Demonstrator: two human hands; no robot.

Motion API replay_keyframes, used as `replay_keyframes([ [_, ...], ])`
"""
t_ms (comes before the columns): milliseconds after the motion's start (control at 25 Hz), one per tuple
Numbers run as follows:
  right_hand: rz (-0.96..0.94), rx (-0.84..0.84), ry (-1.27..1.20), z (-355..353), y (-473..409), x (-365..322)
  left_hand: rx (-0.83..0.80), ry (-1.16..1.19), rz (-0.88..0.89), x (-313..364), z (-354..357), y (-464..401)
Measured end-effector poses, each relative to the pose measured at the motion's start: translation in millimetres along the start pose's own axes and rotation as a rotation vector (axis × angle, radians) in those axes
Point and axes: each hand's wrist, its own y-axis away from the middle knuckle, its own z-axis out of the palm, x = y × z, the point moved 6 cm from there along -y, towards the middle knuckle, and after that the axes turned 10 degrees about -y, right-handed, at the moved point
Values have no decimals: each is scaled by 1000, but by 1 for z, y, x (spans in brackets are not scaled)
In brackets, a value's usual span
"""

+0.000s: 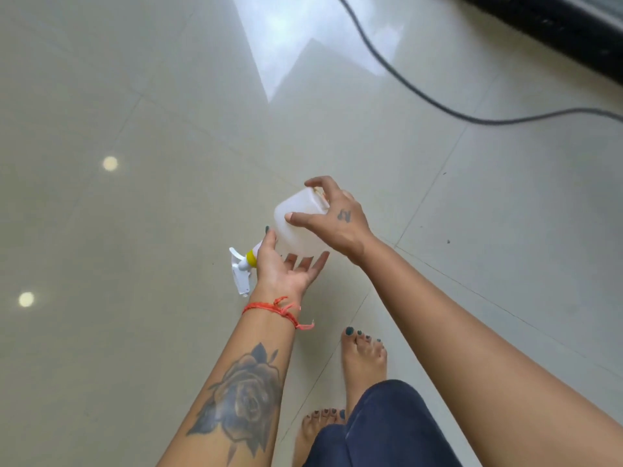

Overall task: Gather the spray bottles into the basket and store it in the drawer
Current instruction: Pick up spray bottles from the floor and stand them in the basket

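Observation:
A translucent white spray bottle (296, 227) with a yellow collar and a white trigger head lies on its side in mid-air above the floor. My left hand (286, 267) cups it from below, palm up, near the neck. My right hand (333, 217) rests on the bottle's base end from above, with fingers spread around it. The trigger head points down and left. No basket or drawer is in view.
Glossy beige floor tiles (168, 129) fill the view. A black cable (404, 82) curves across the floor at upper right, near a dark piece of furniture (556, 25). My bare feet (360, 358) stand just below the hands.

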Motion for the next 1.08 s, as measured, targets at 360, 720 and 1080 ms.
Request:
replay_keyframes([
  [360,-82,466,-373,-163,171,-89,-155,-614,261,-47,109,196],
  [720,-192,907,-703,-303,389,-53,-484,-1138,413,-227,162,341],
  [1080,-176,1351,-1005,-336,662,144,-759,-1568,331,-513,38,410],
])
